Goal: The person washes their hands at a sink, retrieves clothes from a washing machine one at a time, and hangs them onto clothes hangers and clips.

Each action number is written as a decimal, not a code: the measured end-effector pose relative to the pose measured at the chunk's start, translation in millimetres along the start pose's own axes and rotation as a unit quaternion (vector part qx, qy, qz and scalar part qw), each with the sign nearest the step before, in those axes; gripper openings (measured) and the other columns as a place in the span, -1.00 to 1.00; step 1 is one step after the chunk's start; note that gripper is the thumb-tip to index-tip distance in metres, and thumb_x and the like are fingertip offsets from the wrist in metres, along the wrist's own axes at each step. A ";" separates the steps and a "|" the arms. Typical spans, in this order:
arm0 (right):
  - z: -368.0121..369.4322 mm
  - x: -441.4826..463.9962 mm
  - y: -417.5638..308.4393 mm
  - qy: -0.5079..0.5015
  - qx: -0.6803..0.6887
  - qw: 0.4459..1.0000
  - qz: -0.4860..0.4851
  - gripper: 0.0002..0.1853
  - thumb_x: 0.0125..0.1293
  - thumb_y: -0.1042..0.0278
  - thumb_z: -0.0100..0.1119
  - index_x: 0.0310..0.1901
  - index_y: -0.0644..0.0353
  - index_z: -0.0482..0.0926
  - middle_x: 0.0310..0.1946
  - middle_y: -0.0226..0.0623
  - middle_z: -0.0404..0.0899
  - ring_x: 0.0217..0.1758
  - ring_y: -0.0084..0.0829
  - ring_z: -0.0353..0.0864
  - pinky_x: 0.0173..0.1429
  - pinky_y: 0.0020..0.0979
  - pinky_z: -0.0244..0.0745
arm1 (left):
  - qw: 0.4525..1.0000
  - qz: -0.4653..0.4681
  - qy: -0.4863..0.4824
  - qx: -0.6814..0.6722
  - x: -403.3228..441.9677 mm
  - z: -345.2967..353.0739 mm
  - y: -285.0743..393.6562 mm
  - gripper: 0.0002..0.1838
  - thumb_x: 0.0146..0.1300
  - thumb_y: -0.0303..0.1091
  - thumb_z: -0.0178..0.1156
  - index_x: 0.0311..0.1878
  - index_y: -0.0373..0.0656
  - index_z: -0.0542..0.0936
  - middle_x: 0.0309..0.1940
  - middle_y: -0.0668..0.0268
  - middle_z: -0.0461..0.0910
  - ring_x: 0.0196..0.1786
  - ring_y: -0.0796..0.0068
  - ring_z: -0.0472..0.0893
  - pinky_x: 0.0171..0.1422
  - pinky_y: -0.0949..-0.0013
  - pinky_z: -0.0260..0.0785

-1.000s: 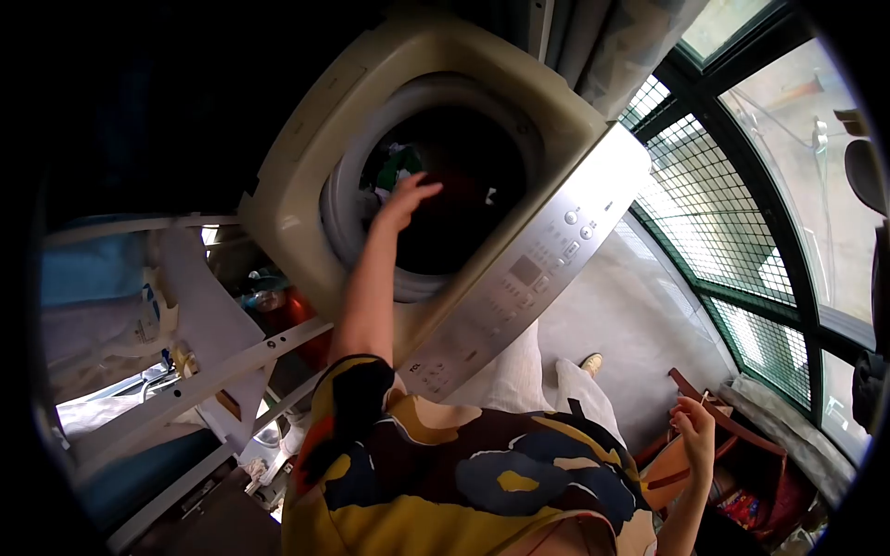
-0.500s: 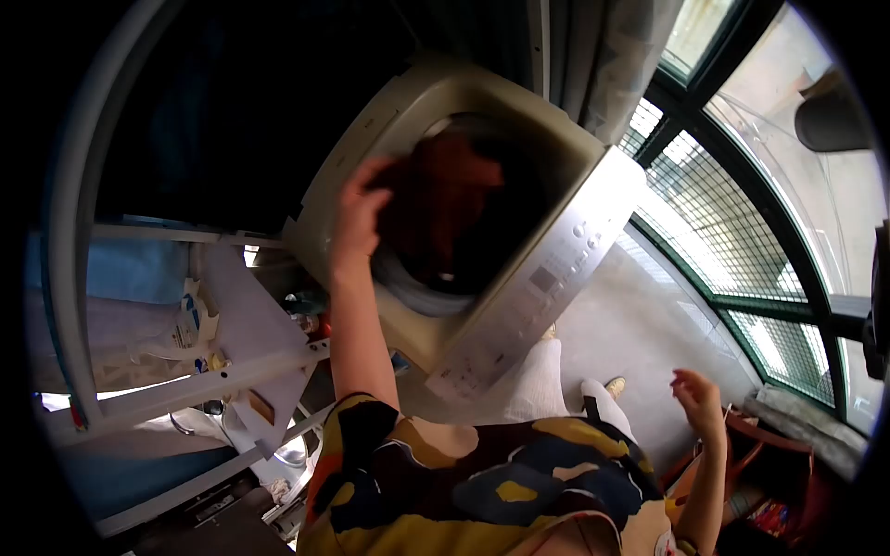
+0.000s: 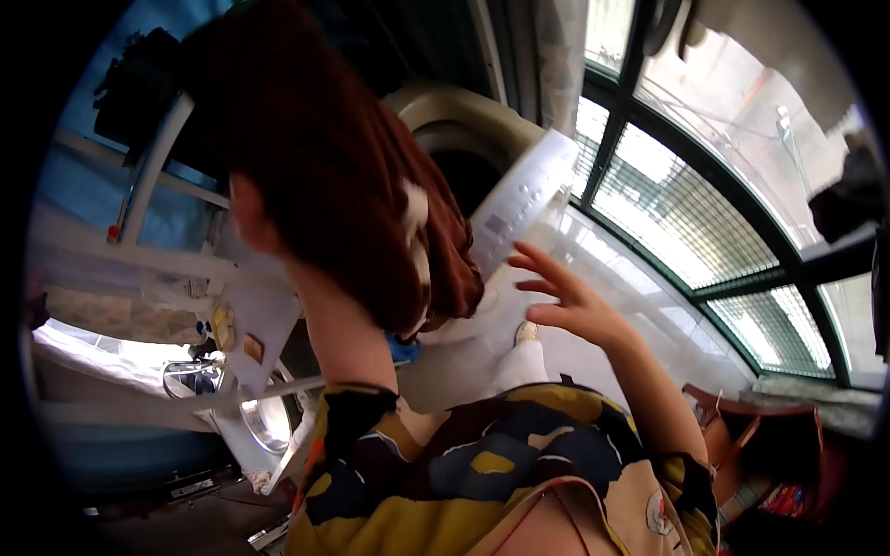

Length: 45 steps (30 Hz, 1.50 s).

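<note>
A dark red-brown garment (image 3: 362, 176) with pale markings hangs from my left hand (image 3: 255, 218), raised at the left. That hand is blurred, and its fingers are partly hidden by the cloth. My right hand (image 3: 565, 301) is held out to the right of the garment, fingers spread, touching nothing. Behind the cloth stands the top-loading washing machine (image 3: 524, 199), its lid up and its drum dark inside. The garment covers part of the machine's left side.
Green-framed windows with mesh (image 3: 686, 218) curve along the right. A wooden chair (image 3: 756, 435) with colourful items is at the lower right. White metal rails (image 3: 153, 171) and a shelf with small items (image 3: 260, 324) are at the left.
My left hand has come out of the drum and up to the left, bringing the red-brown garment with it. My right hand has risen toward the machine. The view has shifted.
</note>
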State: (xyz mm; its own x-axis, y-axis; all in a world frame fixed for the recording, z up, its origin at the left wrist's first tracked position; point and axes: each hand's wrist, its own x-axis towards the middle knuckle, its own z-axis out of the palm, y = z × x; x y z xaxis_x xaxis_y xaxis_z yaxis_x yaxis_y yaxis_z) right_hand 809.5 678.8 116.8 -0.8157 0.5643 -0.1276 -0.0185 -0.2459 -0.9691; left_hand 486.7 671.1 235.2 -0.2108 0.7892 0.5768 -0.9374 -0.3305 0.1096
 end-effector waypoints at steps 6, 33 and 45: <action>40.6 -44.7 10.2 0.064 -0.100 0.982 -0.147 -0.30 0.03 0.34 0.42 0.25 0.26 0.38 0.20 -0.13 0.43 0.24 -0.23 0.43 0.27 -0.32 0.37 | 0.908 -0.206 -0.336 0.146 25.3 101.3 -80.0 -0.28 0.43 0.13 -0.12 0.41 -0.29 0.18 0.32 -0.04 0.30 0.31 0.10 0.40 0.34 0.13 0.34; 33.3 -407.9 -176.5 0.587 -0.154 0.740 -0.290 -0.73 0.36 0.33 0.01 -0.09 0.35 0.58 -0.25 -0.27 0.65 -0.23 -0.50 0.64 -0.12 -0.49 0.59 | 0.795 -0.124 -0.339 0.488 -160.3 118.7 -367.1 -0.73 0.05 -0.66 0.26 -0.16 -0.20 0.55 -0.08 0.20 0.56 -0.20 0.37 0.62 -0.22 0.47 0.47; 87.8 -444.3 -160.1 0.752 -0.162 0.605 -0.205 -0.76 0.34 0.38 0.05 -0.12 0.35 0.61 -0.28 -0.34 0.64 -0.26 -0.59 0.61 -0.16 -0.58 0.53 | 0.654 -0.127 -0.538 0.516 -239.4 160.8 -430.0 -0.41 -0.01 -0.45 0.38 0.17 -0.06 0.49 0.14 0.27 0.43 0.18 0.13 0.39 0.15 0.16 0.39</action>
State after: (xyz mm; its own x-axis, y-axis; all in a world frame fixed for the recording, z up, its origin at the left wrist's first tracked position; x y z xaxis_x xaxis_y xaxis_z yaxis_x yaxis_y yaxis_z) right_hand 1124.1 398.2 347.1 0.6733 0.6635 0.3263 0.2726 0.1874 -0.9437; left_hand 984.8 541.0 180.2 0.7539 0.2483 0.6083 -0.1001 -0.8716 0.4798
